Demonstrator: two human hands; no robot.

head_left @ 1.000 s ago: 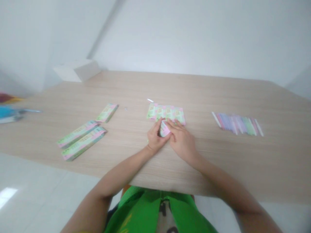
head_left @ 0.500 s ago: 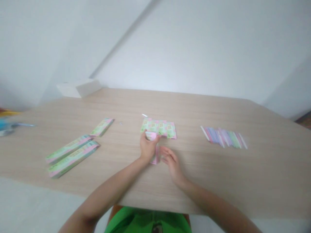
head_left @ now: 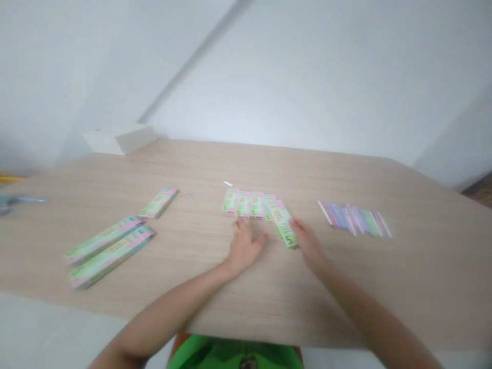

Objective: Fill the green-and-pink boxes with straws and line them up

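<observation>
My right hand (head_left: 309,243) grips a small flat pink-and-green box (head_left: 284,225) marked 5 by its right side. The box is tilted, its far end overlapping the right end of a row of similar boxes (head_left: 243,202). In front of that row, my left hand (head_left: 245,243) holds nothing; its fingers are apart and the fingertips are close to the near edge of the boxes. Further right lies a side-by-side spread of thin wrapped sticks (head_left: 353,218) in purple, pink, white and green.
On the left are two long pink-and-green boxes (head_left: 111,256) and a shorter box (head_left: 159,203). A white box (head_left: 119,139) stands at the back left. A small white strip (head_left: 228,183) lies behind the row. A blurred pen-like thing (head_left: 33,200) is at far left.
The small box has gone from my left hand to my right hand and moved right, towards the row's right end. My left hand has let go and opened.
</observation>
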